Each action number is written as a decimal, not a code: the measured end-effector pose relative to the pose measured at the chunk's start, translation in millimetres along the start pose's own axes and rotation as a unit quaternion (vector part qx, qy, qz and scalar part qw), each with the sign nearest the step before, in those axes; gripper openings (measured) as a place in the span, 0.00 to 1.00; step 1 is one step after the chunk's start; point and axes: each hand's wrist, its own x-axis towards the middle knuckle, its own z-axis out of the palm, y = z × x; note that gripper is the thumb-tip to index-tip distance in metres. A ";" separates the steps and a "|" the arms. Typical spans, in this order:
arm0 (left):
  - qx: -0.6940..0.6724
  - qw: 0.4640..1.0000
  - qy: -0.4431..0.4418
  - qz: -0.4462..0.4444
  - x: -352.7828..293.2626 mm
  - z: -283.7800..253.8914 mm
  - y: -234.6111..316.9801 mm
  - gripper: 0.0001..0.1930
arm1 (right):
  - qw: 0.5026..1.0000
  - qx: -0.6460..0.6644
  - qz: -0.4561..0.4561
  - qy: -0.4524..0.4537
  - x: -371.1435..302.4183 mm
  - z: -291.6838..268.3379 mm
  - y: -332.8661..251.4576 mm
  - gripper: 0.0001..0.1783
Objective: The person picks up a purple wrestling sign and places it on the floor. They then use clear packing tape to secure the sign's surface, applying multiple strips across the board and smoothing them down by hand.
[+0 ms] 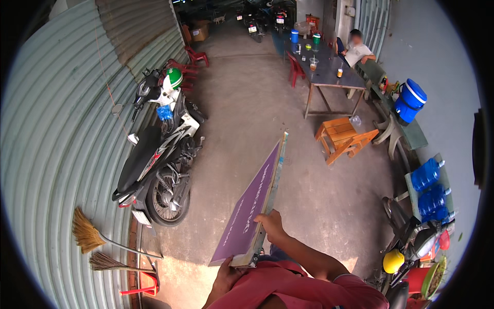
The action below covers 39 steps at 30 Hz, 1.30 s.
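Note:
Upright and tilted in front of my body is a screen-printing frame (246,210), with a purple face, pale lettering and worn edges stained blue. My left hand (225,277) grips its lower near corner, the fingers partly hidden by the frame and my red sleeve. Farther up, my right hand (273,227) is closed around the right-hand edge, its thumb lying on the purple face. The frame's top end points away from me, over the concrete floor (231,98).
A parked motorbike (159,154) and two brooms (87,232) line the corrugated wall on the left. Ahead right stand a wooden folding chair (343,138) and a long table (329,72), with a seated person (356,50) beyond. Blue water bottles (429,190) and another motorbike (411,242) are at right.

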 end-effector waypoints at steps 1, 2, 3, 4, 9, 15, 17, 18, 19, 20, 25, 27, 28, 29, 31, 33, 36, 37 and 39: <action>0.000 1.000 0.010 -0.003 22.3 31.1 12.0 0.19 | 1.000 0.001 -0.005 0.002 34.0 -5.2 -19.8 0.17; 0.000 1.000 0.020 -0.005 44.2 62.9 23.9 0.19 | 1.000 0.001 -0.003 0.019 72.0 -8.2 -34.7 0.17; -0.001 1.000 0.029 -0.009 71.6 92.2 33.4 0.19 | 1.000 0.008 -0.008 0.018 106.4 -12.6 -52.8 0.15; -0.036 0.998 -0.016 -0.047 101.2 118.0 49.8 0.20 | 1.000 0.016 -0.013 0.015 140.2 -15.1 -74.9 0.14; -0.031 0.998 -0.009 -0.048 210.6 277.6 103.4 0.24 | 0.998 -0.026 -0.047 0.018 322.8 -19.1 -151.4 0.19; -0.069 0.997 -0.033 -0.015 329.7 435.8 170.3 0.24 | 0.998 -0.050 -0.022 -0.028 502.4 -1.8 -298.2 0.18; -0.040 0.999 -0.012 0.015 353.5 522.3 181.8 0.24 | 0.998 -0.048 -0.021 -0.042 579.8 -4.1 -328.2 0.16; -0.023 0.999 -0.024 0.013 376.5 553.9 192.4 0.23 | 0.998 -0.045 -0.018 -0.049 625.7 -5.2 -332.3 0.17; -0.035 0.999 -0.013 0.012 409.1 569.1 207.1 0.23 | 0.997 -0.040 -0.013 -0.060 662.1 0.5 -344.4 0.17; -0.047 0.999 -0.001 0.010 450.4 577.4 222.6 0.23 | 0.996 -0.038 0.000 -0.077 697.6 0.9 -359.2 0.17; -0.046 0.997 0.058 0.011 549.5 771.0 297.2 0.21 | 0.997 -0.053 -0.025 -0.055 882.5 9.0 -454.8 0.21; -0.057 0.997 0.060 0.010 574.7 832.4 323.4 0.21 | 0.998 -0.048 -0.020 -0.041 932.4 12.6 -503.8 0.21; -0.048 0.997 0.063 0.013 589.2 864.4 337.9 0.21 | 0.998 -0.042 -0.017 -0.035 956.1 16.8 -529.0 0.21; -0.039 0.997 0.065 0.015 603.9 895.7 351.2 0.21 | 0.999 -0.038 -0.017 -0.030 983.7 18.7 -550.4 0.21; -0.036 0.996 0.070 0.038 646.3 955.7 377.0 0.21 | 0.999 -0.026 -0.025 -0.012 1049.1 18.1 -586.9 0.21; -0.039 0.995 0.074 0.052 694.6 1007.5 408.3 0.21 | 0.999 -0.012 -0.037 -0.022 1122.2 21.8 -614.8 0.21; -0.077 0.988 0.110 0.082 791.3 1073.6 459.7 0.22 | 0.997 -0.047 -0.056 -0.016 1239.3 24.4 -653.2 0.22; -0.086 0.984 0.127 0.088 816.0 1096.6 470.2 0.22 | 0.996 -0.068 -0.064 -0.011 1275.4 27.1 -670.1 0.22; -0.105 0.976 0.161 0.104 858.3 1140.8 489.9 0.24 | 0.994 -0.104 -0.040 -0.010 1326.4 33.9 -706.1 0.23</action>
